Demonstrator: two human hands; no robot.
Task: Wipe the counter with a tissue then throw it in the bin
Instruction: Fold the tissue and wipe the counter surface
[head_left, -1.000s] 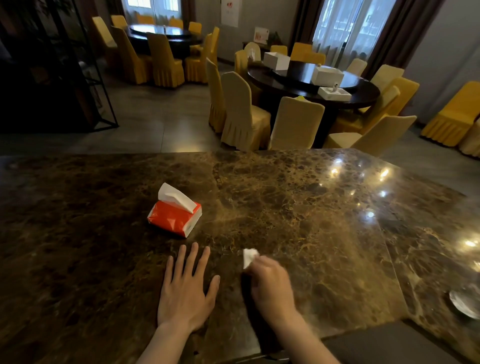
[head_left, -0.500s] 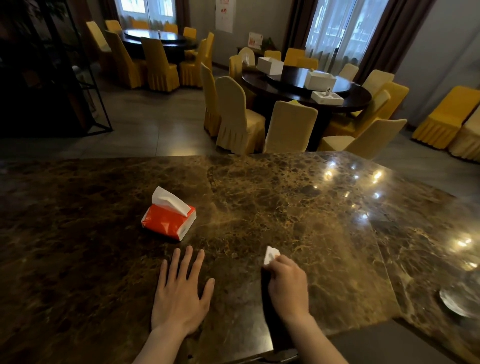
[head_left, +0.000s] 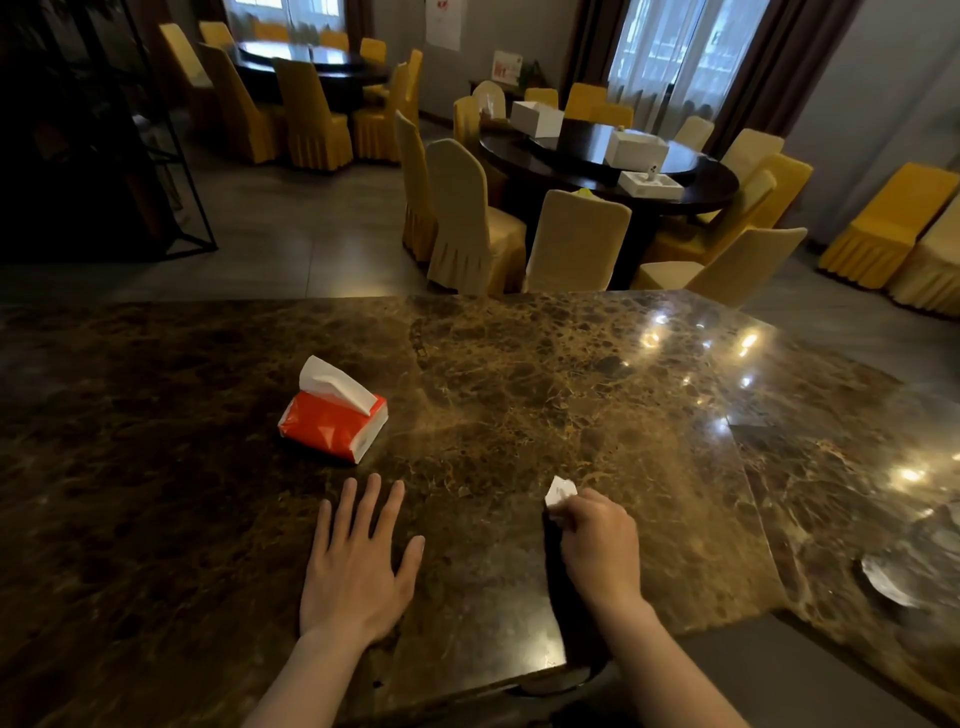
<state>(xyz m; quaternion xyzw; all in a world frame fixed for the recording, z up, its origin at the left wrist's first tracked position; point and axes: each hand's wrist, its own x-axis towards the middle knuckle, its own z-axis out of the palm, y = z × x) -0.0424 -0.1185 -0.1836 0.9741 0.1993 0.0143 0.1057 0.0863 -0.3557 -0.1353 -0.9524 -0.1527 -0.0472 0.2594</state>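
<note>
Sliding rightward along the near table (head_left: 519, 374) since a second ago, my right hand (head_left: 597, 545) pinches the wadded tissue (head_left: 560, 490) in curled fingers mid-wipe, while my left hand (head_left: 358, 566) stays spread flat; no bin visible.

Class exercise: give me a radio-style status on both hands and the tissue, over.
Left hand flat on counter, open. Right hand shut on tissue, pressed to counter. Tissue pack clear to left; no bin in view.

Most of the tissue (head_left: 560, 491) is hidden inside the right hand's (head_left: 600, 551) grip; only a white corner shows.
</note>
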